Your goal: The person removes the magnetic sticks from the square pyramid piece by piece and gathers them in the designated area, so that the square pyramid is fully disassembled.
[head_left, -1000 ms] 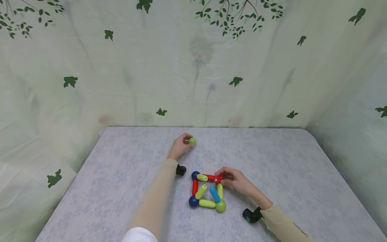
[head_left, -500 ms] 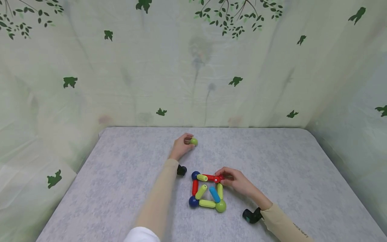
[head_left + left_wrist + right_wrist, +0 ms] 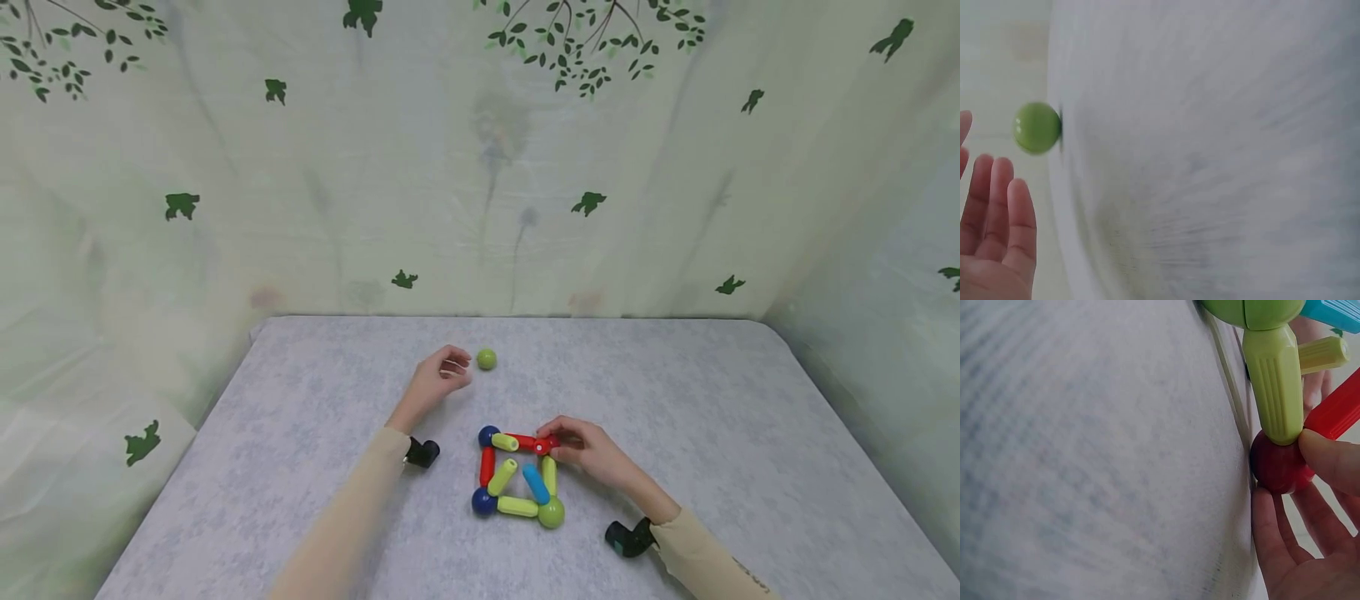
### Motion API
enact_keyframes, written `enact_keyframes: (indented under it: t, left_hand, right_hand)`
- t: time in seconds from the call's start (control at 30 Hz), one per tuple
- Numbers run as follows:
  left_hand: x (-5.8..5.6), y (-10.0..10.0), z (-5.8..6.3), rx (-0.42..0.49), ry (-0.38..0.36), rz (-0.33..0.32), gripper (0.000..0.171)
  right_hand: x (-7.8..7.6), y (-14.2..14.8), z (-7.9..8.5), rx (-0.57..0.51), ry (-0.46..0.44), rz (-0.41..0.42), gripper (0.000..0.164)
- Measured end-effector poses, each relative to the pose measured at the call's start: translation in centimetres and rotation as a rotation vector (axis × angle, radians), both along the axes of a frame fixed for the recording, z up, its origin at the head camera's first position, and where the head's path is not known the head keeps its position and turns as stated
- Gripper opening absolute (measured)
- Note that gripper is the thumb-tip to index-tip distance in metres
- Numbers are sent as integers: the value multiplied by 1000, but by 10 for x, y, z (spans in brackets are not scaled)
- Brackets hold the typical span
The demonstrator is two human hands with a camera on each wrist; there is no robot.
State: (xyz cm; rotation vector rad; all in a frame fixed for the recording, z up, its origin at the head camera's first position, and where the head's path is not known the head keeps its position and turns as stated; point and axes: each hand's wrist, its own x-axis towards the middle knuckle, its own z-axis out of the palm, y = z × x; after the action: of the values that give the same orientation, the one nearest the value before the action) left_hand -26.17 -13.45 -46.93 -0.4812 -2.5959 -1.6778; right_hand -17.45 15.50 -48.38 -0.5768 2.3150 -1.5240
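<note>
A square frame of magnetic rods and balls lies mid-table, with two blue balls (image 3: 483, 501), a green corner ball (image 3: 551, 512) and a red ball (image 3: 1282, 462) at its corners. Short rods, among them a blue rod (image 3: 536, 483) and a red rod (image 3: 1338, 409), slant up from the corners. My right hand (image 3: 588, 450) holds the red ball between thumb and fingers, as the right wrist view shows close up. Beyond the frame a loose green ball (image 3: 487, 359) rests on the table. My left hand (image 3: 437, 382) is just left of it, fingers apart from it and holding nothing.
The grey table (image 3: 337, 375) ends at a straight back edge, with a pale leaf-printed curtain (image 3: 450, 167) hanging behind. Black wrist cameras (image 3: 628, 537) sit on both wrists, the right one low over the table.
My left hand has let go of the loose green ball and drawn back to the left and nearer. The ball now stands alone. My right hand keeps its hold on the red ball.
</note>
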Motion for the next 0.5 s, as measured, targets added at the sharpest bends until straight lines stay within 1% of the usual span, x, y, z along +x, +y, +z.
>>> enact_keyframes:
  t: [0.03, 0.17, 0.27, 0.37, 0.43, 0.5]
  left_hand:
    - [6, -1, 2, 10, -24, -46, 28]
    - [28, 0, 7, 25, -70, -253, 26]
    - [43, 4, 8, 3, -108, -371, 26]
    - [55, 11, 6, -18, -121, -439, 25]
    - [60, 15, 4, -25, -108, -462, 25]
    - [64, 19, 2, -34, -81, -473, 23]
  right_hand:
    - [0, 0, 0, -2, -3, 0, 24]
    - [0, 0, 1, -4, -12, -1, 23]
    - [0, 0, 2, -7, -22, -4, 23]
    - [1, 0, 3, -11, -23, -2, 23]
    - [0, 0, 3, -17, -23, 1, 22]
    - [0, 0, 2, -24, -24, 7, 22]
